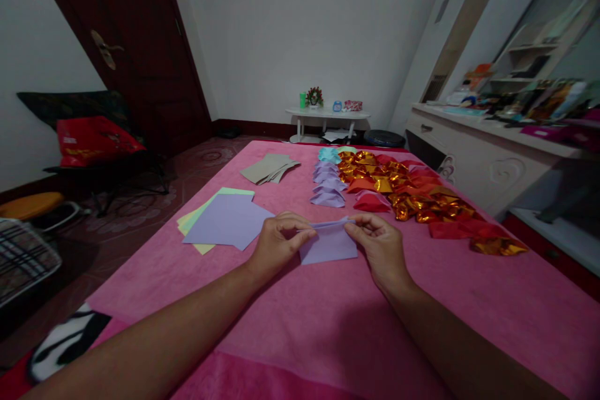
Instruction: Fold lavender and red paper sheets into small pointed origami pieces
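A folded lilac paper sheet lies on the pink cloth in front of me. My left hand pinches its upper left edge, fingers closed on the fold. My right hand pinches the upper right edge the same way. The paper's far edge is lifted slightly between both hands. Just left of my left hand lies a stack of flat sheets, lilac on top, with green and yellow ones under it.
Folded lilac pieces sit in a row beyond the hands, beside gold and red folded pieces. Grey sheets lie further back. A white side table, a dresser at right, a chair with a red bag at left.
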Tool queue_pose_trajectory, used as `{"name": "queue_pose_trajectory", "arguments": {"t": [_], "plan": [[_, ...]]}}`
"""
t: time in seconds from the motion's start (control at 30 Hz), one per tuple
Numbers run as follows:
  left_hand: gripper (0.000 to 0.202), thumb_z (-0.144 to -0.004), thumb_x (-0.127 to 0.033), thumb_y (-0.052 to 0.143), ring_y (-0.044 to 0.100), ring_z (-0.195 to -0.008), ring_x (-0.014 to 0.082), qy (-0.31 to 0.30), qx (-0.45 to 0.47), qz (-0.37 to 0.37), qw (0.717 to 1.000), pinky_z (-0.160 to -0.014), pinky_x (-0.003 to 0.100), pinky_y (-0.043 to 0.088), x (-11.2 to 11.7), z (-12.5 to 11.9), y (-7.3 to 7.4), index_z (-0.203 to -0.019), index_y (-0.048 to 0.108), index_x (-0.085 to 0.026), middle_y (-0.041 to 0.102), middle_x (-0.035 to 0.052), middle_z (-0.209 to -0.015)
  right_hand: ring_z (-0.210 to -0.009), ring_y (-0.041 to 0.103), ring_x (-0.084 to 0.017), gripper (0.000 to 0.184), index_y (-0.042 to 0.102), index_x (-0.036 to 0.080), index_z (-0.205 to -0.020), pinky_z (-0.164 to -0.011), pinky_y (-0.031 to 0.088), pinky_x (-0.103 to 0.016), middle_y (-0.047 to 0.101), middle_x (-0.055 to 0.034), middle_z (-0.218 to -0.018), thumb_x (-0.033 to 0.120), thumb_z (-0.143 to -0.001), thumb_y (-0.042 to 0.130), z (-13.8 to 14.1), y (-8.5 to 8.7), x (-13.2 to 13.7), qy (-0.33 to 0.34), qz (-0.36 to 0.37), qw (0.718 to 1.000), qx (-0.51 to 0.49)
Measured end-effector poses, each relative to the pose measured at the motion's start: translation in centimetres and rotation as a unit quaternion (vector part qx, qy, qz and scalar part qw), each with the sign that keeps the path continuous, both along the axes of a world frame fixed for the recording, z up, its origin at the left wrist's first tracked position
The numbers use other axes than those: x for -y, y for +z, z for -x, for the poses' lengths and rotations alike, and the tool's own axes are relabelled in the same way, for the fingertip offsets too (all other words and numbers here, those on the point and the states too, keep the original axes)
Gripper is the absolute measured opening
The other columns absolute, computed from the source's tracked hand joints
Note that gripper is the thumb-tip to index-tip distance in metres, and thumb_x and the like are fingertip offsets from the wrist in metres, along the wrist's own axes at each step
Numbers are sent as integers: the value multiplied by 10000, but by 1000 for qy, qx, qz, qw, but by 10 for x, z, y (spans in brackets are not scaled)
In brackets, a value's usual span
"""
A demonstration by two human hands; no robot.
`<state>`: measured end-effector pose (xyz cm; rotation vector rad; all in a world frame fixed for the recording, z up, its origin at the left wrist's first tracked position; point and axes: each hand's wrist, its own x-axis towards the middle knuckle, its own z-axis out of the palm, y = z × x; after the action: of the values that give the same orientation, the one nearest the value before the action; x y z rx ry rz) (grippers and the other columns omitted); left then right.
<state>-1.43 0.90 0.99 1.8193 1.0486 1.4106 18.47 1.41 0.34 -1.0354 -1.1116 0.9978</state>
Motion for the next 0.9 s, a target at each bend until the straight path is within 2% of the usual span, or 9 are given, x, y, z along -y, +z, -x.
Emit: {"name": "queue_pose_trajectory", "arguments": {"t": [0.23, 0.4, 0.6, 0.77, 0.9], "plan": [[89, -749, -216, 691, 638, -745, 172, 1, -3, -4, 1000, -738, 287, 506, 1, -1, 3, -678, 730, -177, 702, 58, -733, -653, 591, -139, 311, 632, 191, -807, -605, 466, -253, 634, 4, -713, 310, -586, 815, 0, 1, -1, -18, -9, 1000, -5], [78, -748, -211, 695, 638, -755, 171, 2, 2, -2, 1000, -748, 287, 506, 0, 0, 1, -689, 732, -175, 706, 59, -750, -637, 581, -130, 310, 593, 185, -743, -592, 458, -242, 612, 11, -682, 300, -573, 824, -1, 1, -1, -27, -8, 1000, -2], [90, -746, -201, 694, 636, -754, 169, 2, 1, 0, 1000, -730, 279, 505, -1, -1, 0, -669, 727, -166, 703, 58, -738, -657, 582, -126, 359, 663, 188, -937, -594, 455, -238, 640, 2, -741, 285, -617, 793, 0, 2, 0, -5, -10, 1000, -2], [89, -743, -205, 697, 635, -744, 164, 1, 1, 0, 1000, -725, 273, 506, -2, -1, -1, -669, 727, -166, 701, 54, -730, -616, 542, -114, 217, 700, 181, -792, -557, 417, -228, 629, 3, -695, 302, -631, 779, 0, 1, 0, -19, -11, 999, 34], [88, -747, -210, 695, 633, -738, 161, -1, -4, 1, 1000, -723, 270, 504, -1, 0, 0, -679, 728, -165, 702, 52, -731, -570, 516, -101, 181, 681, 176, -718, -524, 394, -214, 614, 16, -645, 306, -637, 778, -1, 1, 0, -12, -2, 999, 31]]}}
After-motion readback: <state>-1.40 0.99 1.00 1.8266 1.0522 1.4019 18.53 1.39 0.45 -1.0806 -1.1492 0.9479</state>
